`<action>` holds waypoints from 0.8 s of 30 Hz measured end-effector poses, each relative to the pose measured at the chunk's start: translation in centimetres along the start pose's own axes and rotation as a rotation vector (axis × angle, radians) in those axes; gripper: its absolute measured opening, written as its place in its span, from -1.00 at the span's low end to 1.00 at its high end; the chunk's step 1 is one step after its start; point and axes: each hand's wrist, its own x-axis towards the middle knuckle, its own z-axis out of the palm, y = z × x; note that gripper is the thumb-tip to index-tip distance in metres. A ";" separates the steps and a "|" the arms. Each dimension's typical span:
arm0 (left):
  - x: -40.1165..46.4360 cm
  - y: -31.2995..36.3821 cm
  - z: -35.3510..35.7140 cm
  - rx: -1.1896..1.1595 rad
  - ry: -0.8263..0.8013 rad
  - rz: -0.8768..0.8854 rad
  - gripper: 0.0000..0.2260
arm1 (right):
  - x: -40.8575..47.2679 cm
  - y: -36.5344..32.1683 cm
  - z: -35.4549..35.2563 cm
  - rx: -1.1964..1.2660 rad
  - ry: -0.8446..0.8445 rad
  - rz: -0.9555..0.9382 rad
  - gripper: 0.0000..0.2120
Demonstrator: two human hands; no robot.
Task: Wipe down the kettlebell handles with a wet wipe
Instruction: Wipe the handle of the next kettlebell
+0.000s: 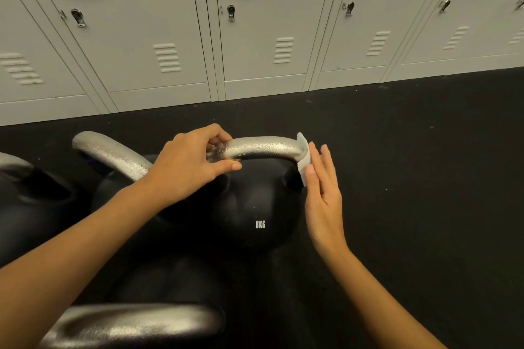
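A black kettlebell [255, 212] marked 8KG stands on the floor at the centre, with a silver handle [263, 147] across its top. My left hand [190, 167] pinches the left end of that handle between thumb and fingers. My right hand [323, 190] presses a white wet wipe [303, 161] flat against the handle's right bend, fingers nearly straight. The wipe is folded around the bend and partly hidden behind my fingers.
Other black kettlebells with silver handles stand close by: one behind my left arm [113, 153], one at the far left [17, 178], one nearest me at the bottom [133, 323]. Grey lockers [255, 37] line the back. Black rubber floor [425, 150] lies to the right.
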 end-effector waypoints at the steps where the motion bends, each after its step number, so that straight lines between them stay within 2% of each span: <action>1: 0.0 0.0 0.0 0.002 -0.002 0.000 -0.65 | 0.1 -0.3 0.2 -0.009 -0.021 -0.020 -0.63; 4: 0.1 0.0 -0.1 0.008 -0.013 -0.002 -0.64 | -0.1 -0.9 0.8 -0.021 -0.079 -0.094 -0.61; 7: 0.0 0.0 -0.1 0.005 -0.011 0.000 -0.64 | -0.3 0.2 0.8 -0.063 -0.049 -0.123 -0.61; 13: 0.0 -0.1 0.0 -0.003 0.004 0.006 -0.66 | -0.5 0.7 0.4 -0.121 -0.025 -0.055 -0.56; 19: 0.0 -0.2 0.0 -0.012 0.013 -0.002 -0.67 | -0.6 0.2 1.0 -0.306 -0.056 -0.248 -0.53; 24: -0.1 -0.2 0.0 -0.015 0.018 0.004 -0.66 | -0.4 1.0 0.6 -0.214 0.015 -0.194 -0.58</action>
